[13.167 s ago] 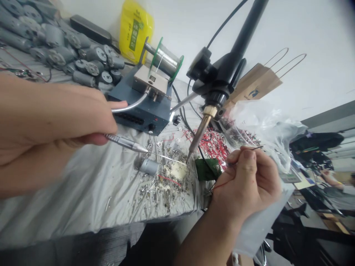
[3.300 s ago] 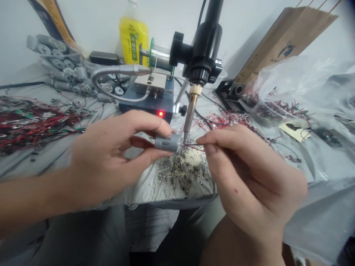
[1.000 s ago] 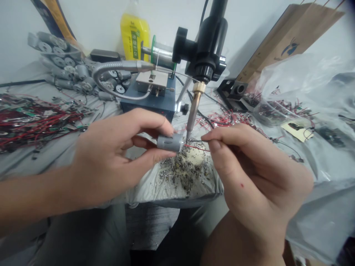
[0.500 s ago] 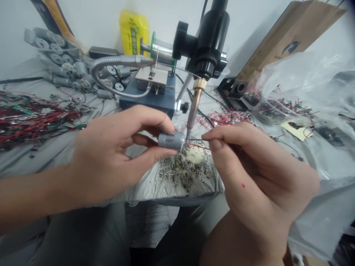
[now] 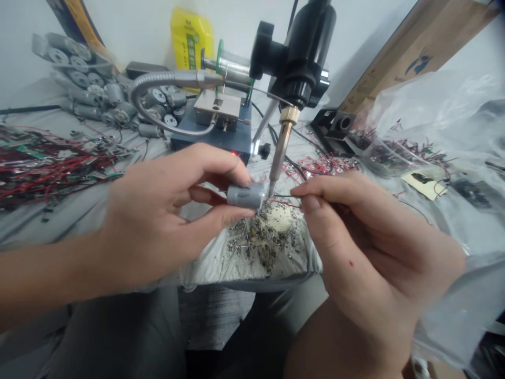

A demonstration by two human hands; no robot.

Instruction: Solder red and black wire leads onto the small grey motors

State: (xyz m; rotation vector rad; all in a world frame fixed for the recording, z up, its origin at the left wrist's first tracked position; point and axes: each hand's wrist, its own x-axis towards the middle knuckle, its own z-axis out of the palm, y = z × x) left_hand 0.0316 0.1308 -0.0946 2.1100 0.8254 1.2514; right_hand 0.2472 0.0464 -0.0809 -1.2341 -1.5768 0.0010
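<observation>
Between thumb and fingers, my left hand point(image 5: 177, 210) grips a small grey cylindrical motor point(image 5: 245, 196) lying sideways, its end facing right. My right hand point(image 5: 355, 247) pinches a thin black wire point(image 5: 282, 196) that runs level to the motor's end. A red wire point(image 5: 286, 203) also runs from the motor's end towards my right hand. The soldering iron point(image 5: 279, 152), clamped in a stand, points down with its tip at the black wire's end beside the motor. Whether the tip touches the wire or the motor terminal, I cannot tell.
Behind my hands stands a blue solder feeder point(image 5: 213, 138) with a curved metal tube and a solder spool point(image 5: 234, 68). Motors point(image 5: 114, 95) are heaped back left, wired boards point(image 5: 51, 163) at left. Solder scraps point(image 5: 264, 242) cover the front edge. A plastic tub point(image 5: 389, 155) sits right.
The whole view has shifted slightly, with iron and hands appearing a little further right. Both hands keep their grips, and the motor remains beside the iron's tip.
</observation>
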